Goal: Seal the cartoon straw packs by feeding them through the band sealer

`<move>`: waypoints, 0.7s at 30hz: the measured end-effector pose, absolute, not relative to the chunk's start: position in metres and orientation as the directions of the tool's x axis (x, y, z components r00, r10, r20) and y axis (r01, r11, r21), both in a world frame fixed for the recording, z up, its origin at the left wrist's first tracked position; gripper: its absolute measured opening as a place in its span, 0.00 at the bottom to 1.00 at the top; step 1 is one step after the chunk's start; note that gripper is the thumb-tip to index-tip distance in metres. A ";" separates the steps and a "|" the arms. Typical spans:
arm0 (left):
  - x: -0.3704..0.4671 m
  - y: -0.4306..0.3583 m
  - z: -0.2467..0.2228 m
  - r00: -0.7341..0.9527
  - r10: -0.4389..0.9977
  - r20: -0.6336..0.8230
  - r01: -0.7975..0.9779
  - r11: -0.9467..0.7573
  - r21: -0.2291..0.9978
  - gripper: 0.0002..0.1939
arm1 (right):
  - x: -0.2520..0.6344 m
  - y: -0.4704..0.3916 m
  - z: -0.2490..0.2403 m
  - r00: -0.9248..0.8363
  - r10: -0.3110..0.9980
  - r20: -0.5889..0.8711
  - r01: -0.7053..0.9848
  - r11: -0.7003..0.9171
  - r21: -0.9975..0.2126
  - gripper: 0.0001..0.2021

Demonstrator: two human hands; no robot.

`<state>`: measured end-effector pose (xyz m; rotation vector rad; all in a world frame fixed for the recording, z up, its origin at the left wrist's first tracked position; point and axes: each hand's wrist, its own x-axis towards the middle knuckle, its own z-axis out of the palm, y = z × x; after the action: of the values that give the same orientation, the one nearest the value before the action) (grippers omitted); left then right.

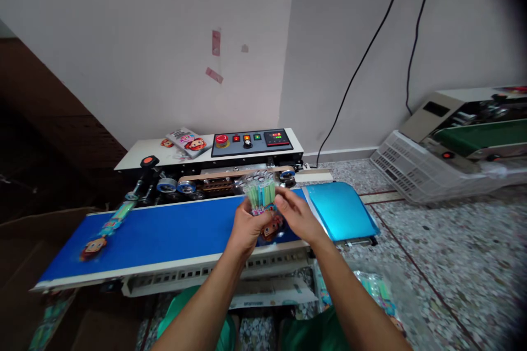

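Note:
Over the blue conveyor belt (177, 233) of a band sealer, I hold a clear plastic packet (263, 194) with green and blue sticks and a red-haired cartoon figure on it. My left hand (246, 225) is closed on its left side, thumb across the front. My right hand (298, 215) grips the right edge with thumb and fingers. The packet's open-looking clear top points toward the sealing band (239, 174). A second packet of the same kind (117, 219) lies at the belt's left end, slightly blurred.
A control panel (252, 141) with lit buttons sits behind the belt, beside printed packaging (187, 142). A shiny blue plate (340, 211) extends the belt rightward. More packets (376, 290) lie in a clear bag below right. A white crate (405, 167) and another green-belted machine (481, 134) stand right.

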<state>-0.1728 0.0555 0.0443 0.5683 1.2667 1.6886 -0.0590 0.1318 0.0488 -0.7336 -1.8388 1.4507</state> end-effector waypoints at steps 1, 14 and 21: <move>-0.172 0.055 0.045 -0.467 0.871 -0.151 -0.365 -0.035 0.930 0.19 | -0.062 0.126 0.050 -0.654 0.740 0.154 -0.012 0.193 -0.981 0.18; -0.166 0.045 0.063 -0.443 0.896 0.012 -0.051 -0.039 0.998 0.09 | -0.061 0.116 0.040 -0.605 0.779 0.163 -0.103 0.126 -0.987 0.15; -0.193 0.028 0.070 -0.511 0.857 0.063 -0.036 -0.094 0.995 0.09 | -0.068 0.112 0.044 -0.570 0.752 0.332 0.076 0.450 -0.890 0.14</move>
<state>-0.1930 0.0277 0.0702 0.9225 1.5024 1.6850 -0.0676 0.1119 0.0444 -0.6934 -1.9534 1.1484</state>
